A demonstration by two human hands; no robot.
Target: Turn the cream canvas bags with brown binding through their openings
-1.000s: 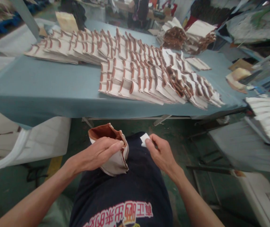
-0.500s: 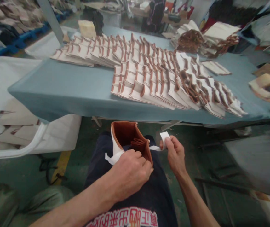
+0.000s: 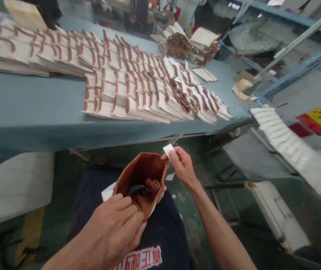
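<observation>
On my lap stands a cream pouch (image 3: 142, 170) with a brown lining, its mouth facing up and pulled wide. Folded brown pleats show inside at its right side. My left hand (image 3: 117, 221) is closed over the pouch's near rim, its fingertips partly hidden. At the far right corner of the rim, my right hand (image 3: 183, 167) pinches a small white strip (image 3: 168, 150) between thumb and fingers. Another white flap (image 3: 108, 192) sticks out at the pouch's left side, by my left hand.
Rows of similar cream and brown pouches (image 3: 126, 93) stand on a blue-covered table (image 3: 22, 97) in front of me. Stacked pieces (image 3: 179, 45) lie at its back. A white bin (image 3: 22, 187) is at left, with metal frames and white pieces (image 3: 289, 146) at right.
My view has swung to the right. The right hand has come from beside the pouch to its far right corner, still pinching a white strip. The pouch mouth is wider and turned.
</observation>
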